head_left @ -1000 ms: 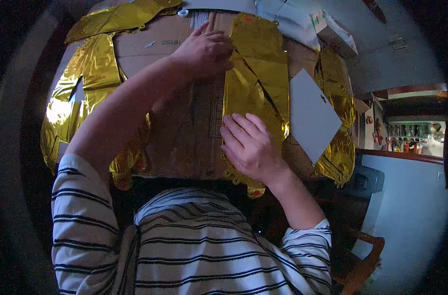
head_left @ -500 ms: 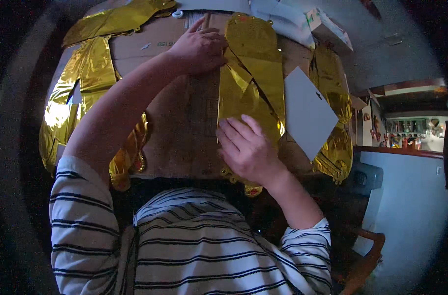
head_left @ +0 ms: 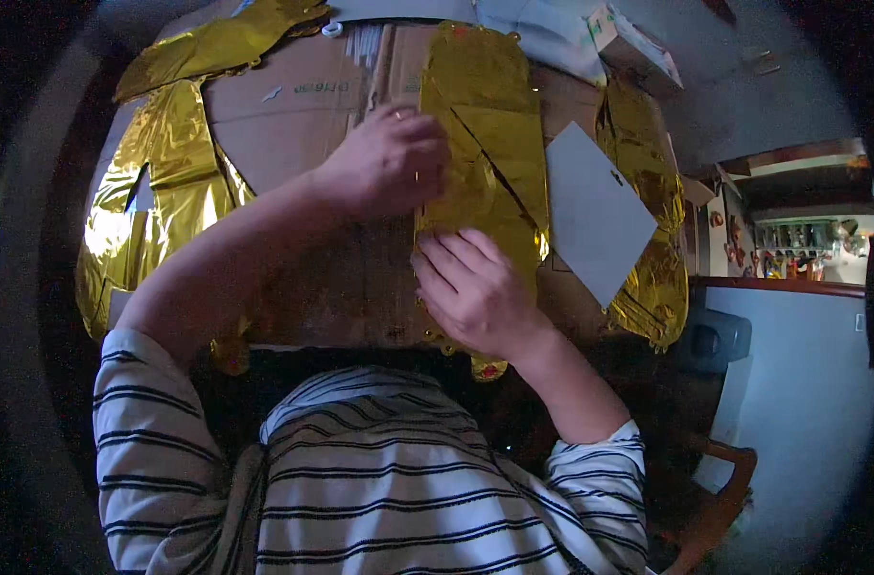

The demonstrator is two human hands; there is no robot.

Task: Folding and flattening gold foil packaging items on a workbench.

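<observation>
A flat gold foil balloon (head_left: 489, 144), uninflated and folded, lies lengthwise before me with a dark diagonal slit across it. My left hand (head_left: 389, 158) is at its left edge, the fingers curled in and partly over the foil; whether they pinch the edge is hidden. Lower on the same balloon my right hand (head_left: 475, 292) rests with its fingers laid flat, pressing the foil down. Small round tabs stick out at the balloon's near end, below the right hand.
Beneath lies a brown cardboard surface (head_left: 307, 259). A white card (head_left: 600, 216) rests to the right, partly over another gold foil balloon (head_left: 652, 259). More gold foil (head_left: 168, 163) spreads at left and far left (head_left: 216, 48). A white box (head_left: 633, 48) sits far right, a wooden chair (head_left: 724, 498) lower right.
My left hand has come nearer along the foil's left edge, its fingers now curled rather than stretched. The raised fold by the slit lies flatter. My right hand has barely shifted.
</observation>
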